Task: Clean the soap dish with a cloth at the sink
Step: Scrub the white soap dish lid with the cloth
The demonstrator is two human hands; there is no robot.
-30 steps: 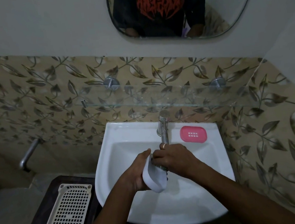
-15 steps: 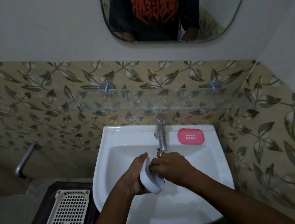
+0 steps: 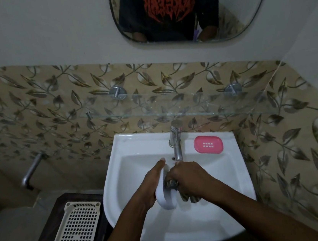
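Over the white sink [image 3: 231,181], my left hand [image 3: 150,187] holds a white soap dish [image 3: 166,196] on edge, fingers along its outer side. My right hand [image 3: 189,178] grips a dark, bunched cloth [image 3: 185,194] and presses it against the dish's inner side. Most of the cloth is hidden under my right hand. A pink perforated insert [image 3: 208,145] lies flat on the sink's back right ledge, apart from both hands.
A chrome tap [image 3: 176,144] stands at the back of the sink, just beyond my right hand. A glass shelf [image 3: 152,109] runs along the tiled wall above it. A cream slotted tray [image 3: 74,237] lies on a dark stand left of the sink. A mirror [image 3: 239,0] hangs above.
Both hands stay together over the basin with the dish and cloth; the dish has tipped slightly more upright. The view has shifted a little.
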